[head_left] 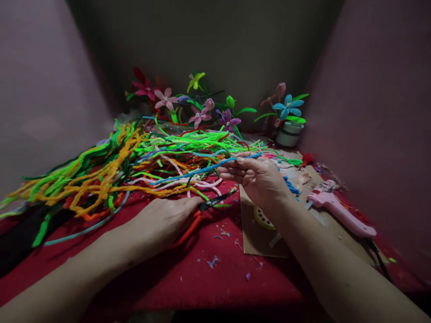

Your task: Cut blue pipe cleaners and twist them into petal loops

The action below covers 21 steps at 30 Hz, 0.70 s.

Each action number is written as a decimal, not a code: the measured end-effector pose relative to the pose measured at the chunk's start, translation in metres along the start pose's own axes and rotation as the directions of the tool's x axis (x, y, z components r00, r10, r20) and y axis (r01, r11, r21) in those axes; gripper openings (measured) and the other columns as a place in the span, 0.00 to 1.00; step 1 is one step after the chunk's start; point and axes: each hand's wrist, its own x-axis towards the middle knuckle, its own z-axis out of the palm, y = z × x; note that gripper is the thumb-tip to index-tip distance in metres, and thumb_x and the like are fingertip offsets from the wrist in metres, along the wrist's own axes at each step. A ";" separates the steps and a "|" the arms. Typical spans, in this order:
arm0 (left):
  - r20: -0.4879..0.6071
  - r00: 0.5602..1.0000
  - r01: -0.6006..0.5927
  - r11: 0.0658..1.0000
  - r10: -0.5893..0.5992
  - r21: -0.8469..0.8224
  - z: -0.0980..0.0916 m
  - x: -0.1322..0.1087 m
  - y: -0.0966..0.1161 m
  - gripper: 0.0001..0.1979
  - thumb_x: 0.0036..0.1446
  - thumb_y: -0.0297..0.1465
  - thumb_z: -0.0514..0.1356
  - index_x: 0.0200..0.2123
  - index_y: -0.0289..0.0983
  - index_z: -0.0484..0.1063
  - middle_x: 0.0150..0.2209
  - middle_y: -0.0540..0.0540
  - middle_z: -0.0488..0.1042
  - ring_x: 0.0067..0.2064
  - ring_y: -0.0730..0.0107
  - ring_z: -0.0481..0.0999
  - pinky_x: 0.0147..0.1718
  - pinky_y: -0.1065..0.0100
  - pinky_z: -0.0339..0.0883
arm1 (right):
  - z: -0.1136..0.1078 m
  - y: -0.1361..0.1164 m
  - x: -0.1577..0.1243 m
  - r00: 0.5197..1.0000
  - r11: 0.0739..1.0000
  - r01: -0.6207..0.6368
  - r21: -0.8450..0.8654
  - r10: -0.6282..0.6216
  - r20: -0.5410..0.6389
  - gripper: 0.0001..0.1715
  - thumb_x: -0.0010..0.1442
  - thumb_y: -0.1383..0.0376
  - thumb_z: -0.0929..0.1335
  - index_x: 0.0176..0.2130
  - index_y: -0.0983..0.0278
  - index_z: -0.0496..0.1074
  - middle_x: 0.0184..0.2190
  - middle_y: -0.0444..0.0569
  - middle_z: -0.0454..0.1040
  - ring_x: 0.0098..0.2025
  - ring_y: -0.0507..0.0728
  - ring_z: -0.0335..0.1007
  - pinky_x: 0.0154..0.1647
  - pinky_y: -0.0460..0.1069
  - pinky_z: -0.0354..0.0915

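Observation:
My left hand (170,217) is closed around a pair of scissors (213,202) with orange-red handles; the dark blades point right, over the red cloth. A blue pipe cleaner (202,170) is pinched between the thumb and fingers of my right hand (254,172). It stretches left over the heap of pipe cleaners, and a short end pokes out beyond the thumb. The scissor blades are below the blue pipe cleaner and apart from it. More blue pipe cleaner pieces (291,185) lie just behind my right wrist.
A heap of green, orange and pink pipe cleaners (111,170) covers the left and middle. Pipe cleaner flowers (198,112) stand at the back, near a white jar (289,134). A pink glue gun (340,208) rests on cardboard (259,244) at right. Scraps dot the red cloth (215,278).

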 end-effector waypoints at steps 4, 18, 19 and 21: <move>0.061 0.998 -0.022 0.997 0.027 -0.073 -0.008 0.004 0.002 0.09 0.53 0.30 0.53 0.38 0.39 0.69 0.36 0.44 0.73 0.35 0.66 0.71 0.33 0.67 0.63 | 0.002 0.002 -0.003 0.998 0.998 -0.041 0.048 0.039 0.051 0.04 0.48 0.73 0.63 0.28 0.66 0.65 0.23 0.50 0.77 0.32 0.60 0.77 0.37 0.55 0.72; 0.090 0.892 -0.058 -0.309 -0.442 -0.949 -0.008 0.028 0.026 0.07 0.54 0.29 0.58 0.32 0.32 0.74 0.24 0.49 0.70 0.20 0.82 0.67 0.17 0.80 0.62 | 0.011 0.017 -0.010 0.986 0.987 -0.142 0.070 0.135 0.101 0.03 0.50 0.70 0.68 0.29 0.68 0.69 0.22 0.48 0.76 0.23 0.53 0.74 0.24 0.45 0.70; 0.075 0.902 -0.052 -0.280 -0.424 -0.959 -0.008 0.028 0.027 0.08 0.54 0.29 0.58 0.33 0.32 0.75 0.24 0.48 0.71 0.21 0.80 0.69 0.17 0.80 0.62 | 0.011 0.019 -0.010 0.987 0.989 -0.129 0.068 0.122 0.106 0.04 0.50 0.69 0.69 0.29 0.68 0.70 0.21 0.47 0.75 0.23 0.52 0.74 0.23 0.44 0.69; 0.054 0.918 -0.046 -0.242 -0.393 -0.969 -0.006 0.027 0.030 0.09 0.54 0.30 0.58 0.35 0.31 0.75 0.24 0.47 0.72 0.21 0.79 0.69 0.16 0.79 0.63 | 0.010 0.022 -0.010 0.989 0.993 -0.098 0.064 0.091 0.115 0.06 0.49 0.66 0.70 0.29 0.68 0.71 0.21 0.46 0.75 0.23 0.51 0.73 0.22 0.43 0.68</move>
